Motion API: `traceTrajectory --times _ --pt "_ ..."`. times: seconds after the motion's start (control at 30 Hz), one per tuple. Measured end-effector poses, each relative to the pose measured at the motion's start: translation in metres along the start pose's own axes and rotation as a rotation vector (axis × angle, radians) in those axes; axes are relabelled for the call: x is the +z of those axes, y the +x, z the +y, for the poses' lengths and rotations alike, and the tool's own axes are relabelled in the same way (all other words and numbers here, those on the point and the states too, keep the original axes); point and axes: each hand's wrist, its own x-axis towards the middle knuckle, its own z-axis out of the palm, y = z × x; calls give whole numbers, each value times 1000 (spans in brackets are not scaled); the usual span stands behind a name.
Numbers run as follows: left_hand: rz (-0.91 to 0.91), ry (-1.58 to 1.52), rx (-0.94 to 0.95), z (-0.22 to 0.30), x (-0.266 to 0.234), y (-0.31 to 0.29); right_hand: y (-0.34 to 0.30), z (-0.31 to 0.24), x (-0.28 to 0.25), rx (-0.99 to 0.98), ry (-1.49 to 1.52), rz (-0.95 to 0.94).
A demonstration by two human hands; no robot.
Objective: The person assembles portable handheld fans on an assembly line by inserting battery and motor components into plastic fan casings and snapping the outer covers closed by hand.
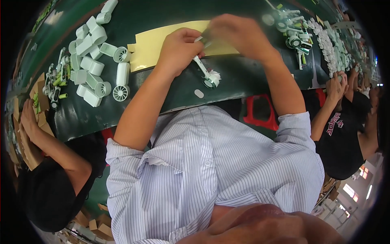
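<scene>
My left hand (178,51) is closed on a slim pale-green plastic part (201,67), whose stem slants down from my fingers. At its lower end is a rounded piece with a dark ring and a bit of white, just above the green work surface (170,91). Close by on the right, my right hand (239,34) is smeared by motion, with its fingers turned toward the left hand's fingertips. Whether it holds anything does not show. A small pale strip shows at the left fingertips. Both hands are over a yellow sheet (146,49).
Pale-green hollow housings (93,65) are heaped at left, some with spoked round ends. Small assemblies with green cylinders (298,40) lie at right beside whitish pieces (325,44). A pale oval piece (198,94) lies near the front edge. Co-workers' arms (61,152) flank both sides; a red stool (260,112) stands below.
</scene>
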Motion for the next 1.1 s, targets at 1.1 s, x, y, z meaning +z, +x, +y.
traceTrajectory --times 1.1 --pt "-79 -103 -115 3 -12 3 2 24 8 -628 -566 54"
